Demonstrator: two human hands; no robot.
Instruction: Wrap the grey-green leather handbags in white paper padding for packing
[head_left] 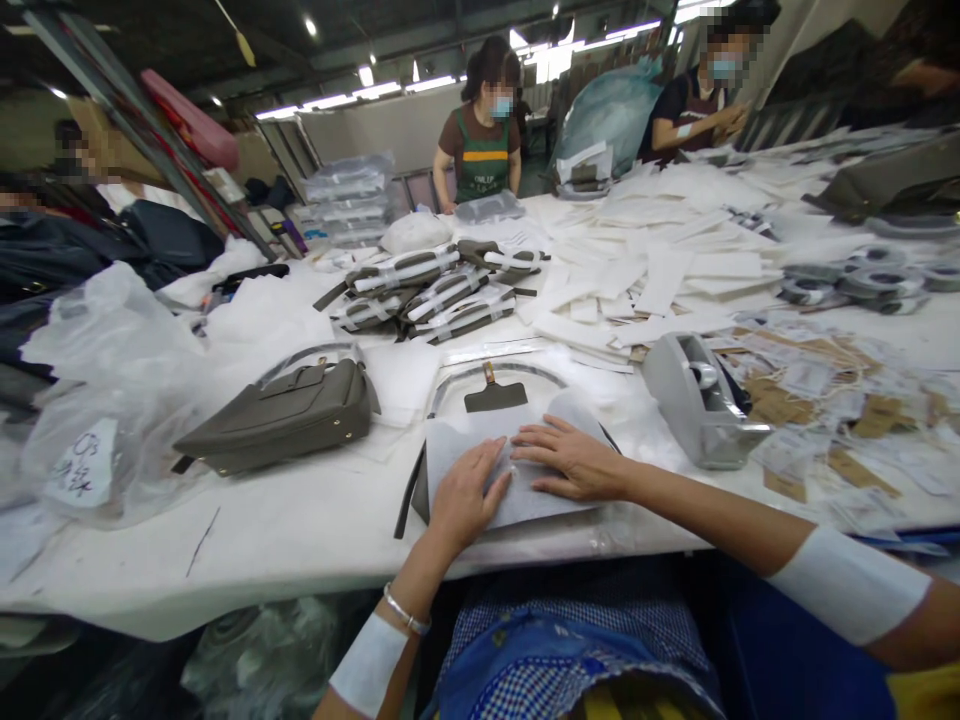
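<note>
A sheet of white wrapping paper covers most of a dark olive handbag lying in front of me. Above the paper's upper edge the bag's flap tab and its wrapped, arched handle show. My left hand rests on the paper, fingers stretched out. Beside it my right hand lies flat with its fingers spread, also on the paper. The bag's body under the sheet is mostly hidden. To the left stands a second olive handbag, untouched by either hand.
A grey tape dispenser stands to the right, near a heap of paper tags. Wrapped straps and loose white sheets lie farther back. A clear plastic bag sits at left. Across the table stands a co-worker.
</note>
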